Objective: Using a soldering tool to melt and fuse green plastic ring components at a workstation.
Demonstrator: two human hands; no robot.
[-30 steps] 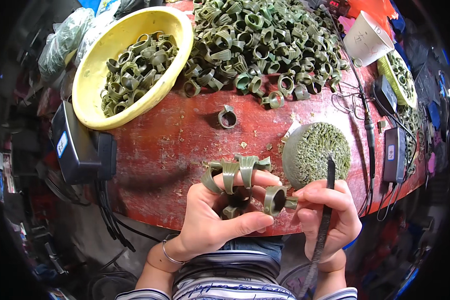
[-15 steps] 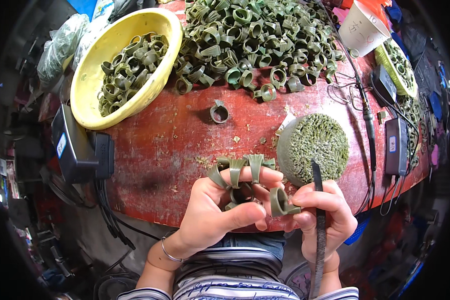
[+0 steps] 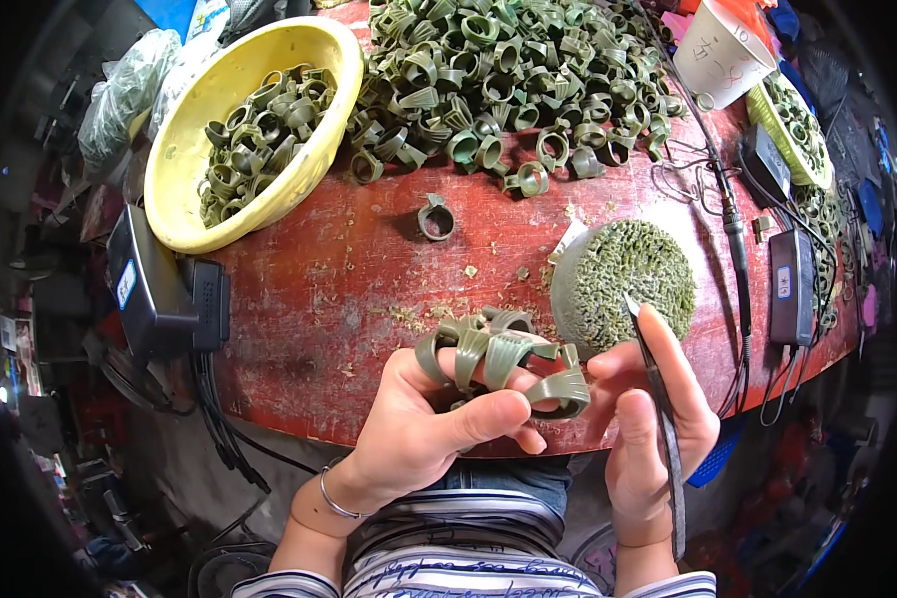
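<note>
Handwriting marks the white cup (image 3: 720,55) near the tabletop's (image 3: 319,269) far right corner; small labels (image 3: 126,285) mark the black boxes (image 3: 159,309) by the left and right edges. Green rings (image 3: 269,145) lie in the yellow basin (image 3: 165,174) at left and the basket (image 3: 821,177) at right. Near the front edge, the left hand (image 3: 439,427), its fingers ringed, holds another ring (image 3: 560,389); the right hand (image 3: 636,448) grips a thin tool (image 3: 674,458).

The person's left forearm (image 3: 314,523) slants inward behind the bent wrist, while the right forearm (image 3: 646,563) runs nearly straight behind its fingers. The left hand (image 3: 419,429) is curled, its thumb (image 3: 483,417) stretched toward the other hand's fingertips, near but apart. On the right hand (image 3: 668,429), the index finger (image 3: 665,344) reaches forward in a gripping pose, with the thumb (image 3: 635,414) raised behind it.
</note>
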